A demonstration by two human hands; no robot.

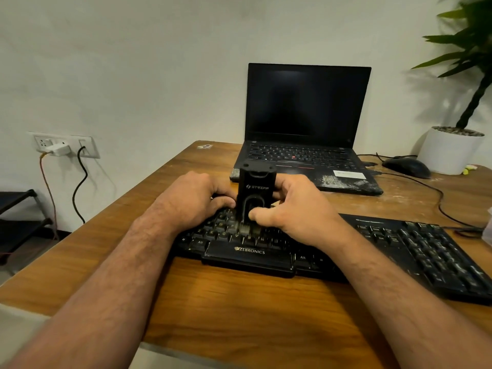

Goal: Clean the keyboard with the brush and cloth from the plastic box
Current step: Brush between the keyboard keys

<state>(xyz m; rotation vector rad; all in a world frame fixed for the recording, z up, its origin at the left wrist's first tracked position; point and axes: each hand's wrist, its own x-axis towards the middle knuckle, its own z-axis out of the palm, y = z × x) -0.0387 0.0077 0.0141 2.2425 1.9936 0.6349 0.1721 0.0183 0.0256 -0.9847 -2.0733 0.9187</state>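
A black keyboard (399,243) marked ZEBRONICS lies across the wooden desk (239,310). A black upright brush tool (255,191) stands on its letter keys, pale bristles pressed down near the V and B keys. My left hand (191,201) grips the tool's left side. From the right, my right hand (295,209) holds it too, thumb on its front lower part. No cloth is in view, and only a sliver of clear plastic (489,225) shows at the right edge.
A dusty black laptop (306,129) stands open behind the keyboard. A black mouse (406,167) with its cable and a white plant pot (450,151) sit at the back right. A wall socket (64,145) with plugged cables is at the left.
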